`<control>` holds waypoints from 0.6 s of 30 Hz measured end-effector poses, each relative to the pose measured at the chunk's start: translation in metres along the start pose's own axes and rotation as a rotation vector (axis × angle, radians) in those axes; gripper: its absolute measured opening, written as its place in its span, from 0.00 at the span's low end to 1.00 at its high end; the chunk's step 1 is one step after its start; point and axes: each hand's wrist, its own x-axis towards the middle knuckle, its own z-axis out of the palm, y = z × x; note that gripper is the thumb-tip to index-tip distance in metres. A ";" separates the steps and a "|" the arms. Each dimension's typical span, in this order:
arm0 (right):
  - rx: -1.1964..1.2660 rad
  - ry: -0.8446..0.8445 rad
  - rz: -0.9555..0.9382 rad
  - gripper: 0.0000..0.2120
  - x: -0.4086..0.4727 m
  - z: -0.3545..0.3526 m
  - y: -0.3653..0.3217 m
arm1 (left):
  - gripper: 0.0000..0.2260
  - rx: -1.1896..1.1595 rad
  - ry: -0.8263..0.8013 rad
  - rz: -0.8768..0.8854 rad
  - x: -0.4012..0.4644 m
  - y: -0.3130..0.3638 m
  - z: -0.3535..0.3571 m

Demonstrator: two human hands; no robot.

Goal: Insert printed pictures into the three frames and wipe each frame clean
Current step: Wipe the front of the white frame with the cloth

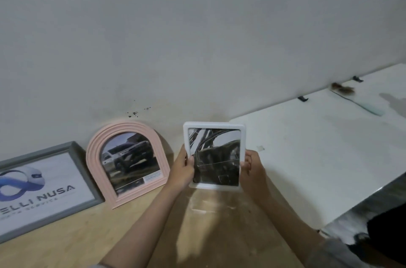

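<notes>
I hold a white rectangular frame point(214, 125) upright in front of the wall, with a dark car picture in it. My left hand point(182, 169) grips its left edge and my right hand point(252, 169) grips its right edge. Its bottom edge sits at or just above the wooden table point(77, 234); I cannot tell if it touches. To the left, a pink arched frame point(94, 158) with an SUV picture leans on the wall. Further left a grey rectangular frame point(77, 158) with a blue logo print also leans there.
A white tabletop point(318, 158) adjoins the wooden one on the right. On its far side lie a brush point(342, 89) with brown bristles and a pale handle, and two small dark clips point(303, 98). A dark object point(386, 234) sits at the lower right edge.
</notes>
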 end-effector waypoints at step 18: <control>-0.063 -0.049 0.129 0.26 -0.051 0.025 -0.006 | 0.36 0.200 -0.107 -0.169 -0.034 -0.021 -0.007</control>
